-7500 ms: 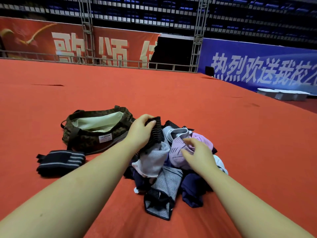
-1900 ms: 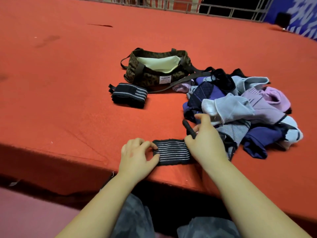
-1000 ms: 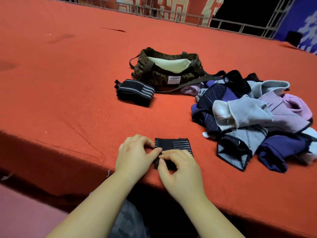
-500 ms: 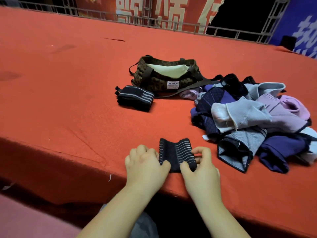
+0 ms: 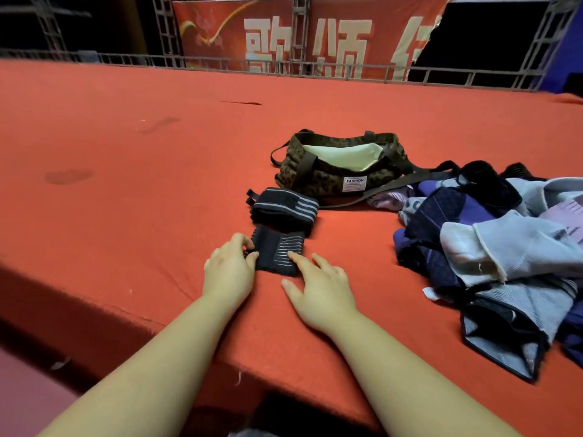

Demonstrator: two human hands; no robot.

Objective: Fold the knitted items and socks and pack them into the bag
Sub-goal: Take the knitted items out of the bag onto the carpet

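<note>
On the red desk, the left hand pinches the folded black sock's left edge in its grip, while the right hand lies released, a fingertip touching the sock. Just beyond sits a folded striped band, then the open bag. Loose socks are piled right.

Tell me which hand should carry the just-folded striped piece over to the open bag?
Left, probably. The left hand already pinches the folded striped piece at its edge, while the right hand lies flat with only a fingertip on it. The bag sits open straight ahead, beyond the other folded bundle.
</note>
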